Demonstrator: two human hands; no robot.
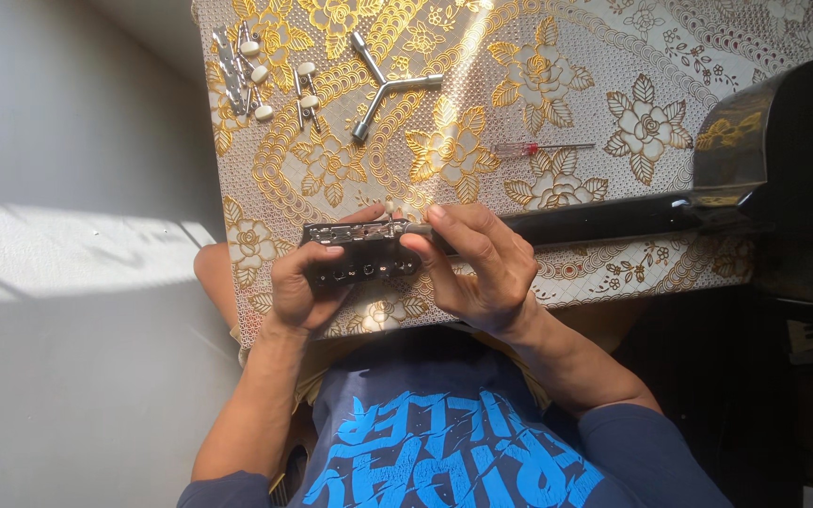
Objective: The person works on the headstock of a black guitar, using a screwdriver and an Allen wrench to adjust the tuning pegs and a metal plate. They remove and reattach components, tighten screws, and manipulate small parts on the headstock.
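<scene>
Both hands clamp the black guitar headstock (pixel 361 256) — left hand (pixel 301 287) cradling, right hand (pixel 482 268) pinching a tuner peg (pixel 390 209) — which could slip off the counter (pixel 613 56) edge.

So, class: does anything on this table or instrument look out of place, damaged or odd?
Yes. The black guitar's headstock, held by the left hand and right hand, shows a row of bare holes along its edge. The tuning pegs lie loose at the table's far left corner, beside a three-armed wrench and a small screwdriver.
</scene>
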